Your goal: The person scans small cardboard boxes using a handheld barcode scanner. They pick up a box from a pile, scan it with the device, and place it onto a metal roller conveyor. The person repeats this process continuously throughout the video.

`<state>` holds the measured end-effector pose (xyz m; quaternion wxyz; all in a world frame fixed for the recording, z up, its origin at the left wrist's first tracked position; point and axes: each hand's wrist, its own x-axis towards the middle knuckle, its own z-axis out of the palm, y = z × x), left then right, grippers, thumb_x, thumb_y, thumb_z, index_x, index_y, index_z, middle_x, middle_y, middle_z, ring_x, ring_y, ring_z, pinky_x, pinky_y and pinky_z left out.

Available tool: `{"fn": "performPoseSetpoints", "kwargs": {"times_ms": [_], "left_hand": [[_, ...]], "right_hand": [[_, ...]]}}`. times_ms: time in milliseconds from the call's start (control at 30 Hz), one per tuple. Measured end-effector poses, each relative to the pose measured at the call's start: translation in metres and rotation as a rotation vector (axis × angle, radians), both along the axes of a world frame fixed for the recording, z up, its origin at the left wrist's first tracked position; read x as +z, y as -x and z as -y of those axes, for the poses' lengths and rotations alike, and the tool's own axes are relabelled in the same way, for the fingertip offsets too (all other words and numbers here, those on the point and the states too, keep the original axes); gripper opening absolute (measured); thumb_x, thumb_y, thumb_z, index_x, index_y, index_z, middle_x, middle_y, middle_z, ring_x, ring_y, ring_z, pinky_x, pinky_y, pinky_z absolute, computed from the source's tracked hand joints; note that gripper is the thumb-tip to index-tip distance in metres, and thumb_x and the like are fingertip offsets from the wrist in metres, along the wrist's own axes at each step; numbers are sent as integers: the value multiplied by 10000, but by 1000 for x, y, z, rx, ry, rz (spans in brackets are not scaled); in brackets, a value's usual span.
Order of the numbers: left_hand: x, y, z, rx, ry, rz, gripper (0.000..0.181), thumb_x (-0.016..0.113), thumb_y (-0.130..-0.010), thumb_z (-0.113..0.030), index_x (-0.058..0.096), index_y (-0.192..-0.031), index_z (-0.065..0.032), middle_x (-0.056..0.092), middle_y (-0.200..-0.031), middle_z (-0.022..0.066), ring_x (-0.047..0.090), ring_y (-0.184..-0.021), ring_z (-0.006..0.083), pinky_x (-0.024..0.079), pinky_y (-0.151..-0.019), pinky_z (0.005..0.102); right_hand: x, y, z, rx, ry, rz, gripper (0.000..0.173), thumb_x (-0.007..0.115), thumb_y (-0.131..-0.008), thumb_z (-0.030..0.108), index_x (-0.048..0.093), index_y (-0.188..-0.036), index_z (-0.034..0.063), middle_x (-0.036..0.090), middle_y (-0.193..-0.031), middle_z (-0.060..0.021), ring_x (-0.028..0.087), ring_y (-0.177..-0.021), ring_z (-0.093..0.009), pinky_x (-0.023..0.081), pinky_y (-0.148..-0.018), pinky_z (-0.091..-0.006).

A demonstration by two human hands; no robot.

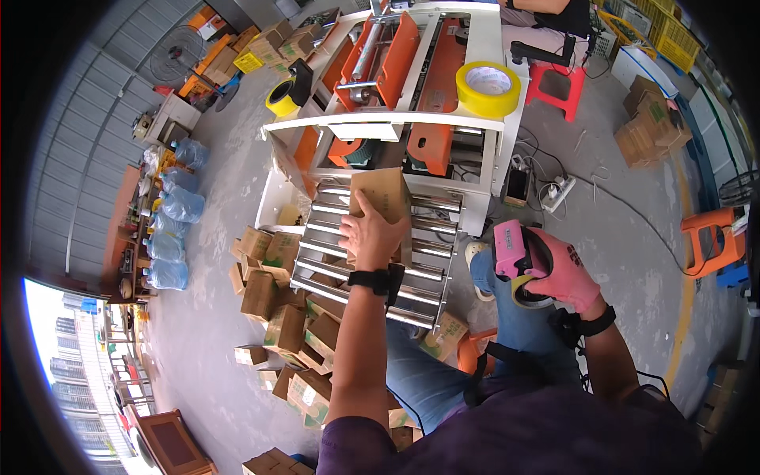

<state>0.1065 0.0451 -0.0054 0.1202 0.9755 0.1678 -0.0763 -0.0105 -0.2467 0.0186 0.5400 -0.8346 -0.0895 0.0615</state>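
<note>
Bare and with its fingers spread, my left hand (373, 228) lies on a small cardboard box (383, 189). That box rests on the metal roller conveyor (432, 244) at the mouth of a carton sealing machine (380, 122); the hand covers part of it. In a pink glove, my right hand (567, 273) grips a pink tape dispenser (513, 249) above my right leg, away from the conveyor. A roll of tape (530, 294) shows at the dispenser's lower side. On the machine's top lies a large yellow tape roll (488, 89).
Several cardboard boxes (284, 329) are heaped on the floor left of the conveyor. A power strip (558, 193) and cables lie right of the machine. Behind it, a person (549, 35) sits by a red plastic stool (557, 89). Bagged water bottles (169, 273) line the left side.
</note>
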Motion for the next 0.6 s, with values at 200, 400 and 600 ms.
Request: {"fn": "performPoseSetpoints", "kwargs": {"times_ms": [200, 400, 600], "left_hand": [[0, 107, 32, -25, 13, 165, 1001, 693, -693, -510, 199, -1441, -64, 366, -1231, 314, 359, -1171, 442, 317, -938, 519], [47, 111, 6, 84, 1322, 47, 483, 561, -903, -441, 631, -1001, 26, 680, -830, 79, 637, -741, 165, 501, -675, 294], [31, 113, -11, 112, 1751, -89, 317, 619, -889, -305, 632, -950, 6, 663, -838, 82, 636, -746, 149, 516, -678, 272]], "right_hand": [[13, -18, -32, 85, -153, 55, 711, 701, -580, 76, 474, -1250, 6, 583, -1151, -160, 580, -1046, -279, 434, -918, -335], [24, -18, -63, 156, 52, 323, 698, 703, -585, 68, 478, -1244, 21, 574, -1149, -169, 573, -1047, -323, 453, -898, -358], [30, -16, -87, 194, 95, 307, 687, 706, -609, 87, 469, -1253, 54, 569, -1103, -171, 570, -1003, -355, 468, -856, -382]]}}
